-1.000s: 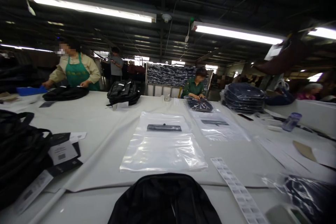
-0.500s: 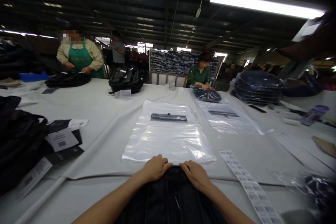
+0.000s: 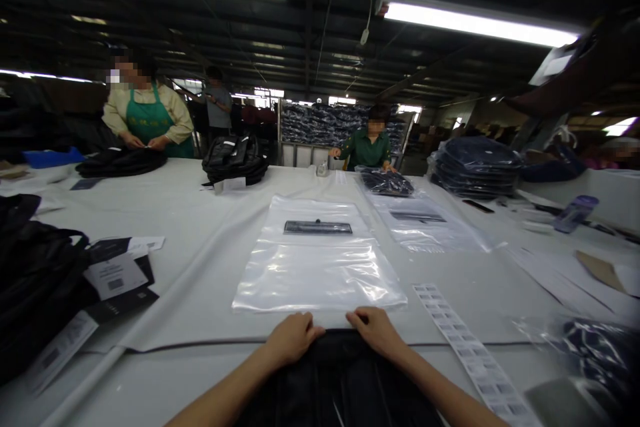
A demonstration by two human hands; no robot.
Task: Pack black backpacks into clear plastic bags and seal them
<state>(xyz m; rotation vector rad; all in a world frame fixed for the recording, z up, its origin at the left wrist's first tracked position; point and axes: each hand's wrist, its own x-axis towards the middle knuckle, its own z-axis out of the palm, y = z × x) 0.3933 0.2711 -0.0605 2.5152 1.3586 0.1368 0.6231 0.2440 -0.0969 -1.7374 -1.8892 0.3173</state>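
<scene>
A black backpack (image 3: 343,383) lies at the table's near edge, right in front of me; its lower part runs out of view. My left hand (image 3: 294,339) is closed on its far left corner, fingers curled and thumb pointing inward. On the far right corner, my right hand (image 3: 376,333) is closed the same way. Just beyond both hands lies a stack of flat clear plastic bags (image 3: 320,273) with a dark printed panel near the far end. To the right of my right hand runs a strip of printed labels (image 3: 470,350).
Black bags with hang tags (image 3: 117,277) crowd the left side. More black bags (image 3: 235,160) sit farther back. Wrapped bags (image 3: 475,167) are piled at the right, near a phone (image 3: 478,206). Two co-workers (image 3: 150,117) (image 3: 370,147) handle bags across the table.
My hands have moved slightly apart along the backpack's top edge, which sits a little nearer to me. The co-worker in dark green has raised one hand off the wrapped bag. The view has shifted slightly.
</scene>
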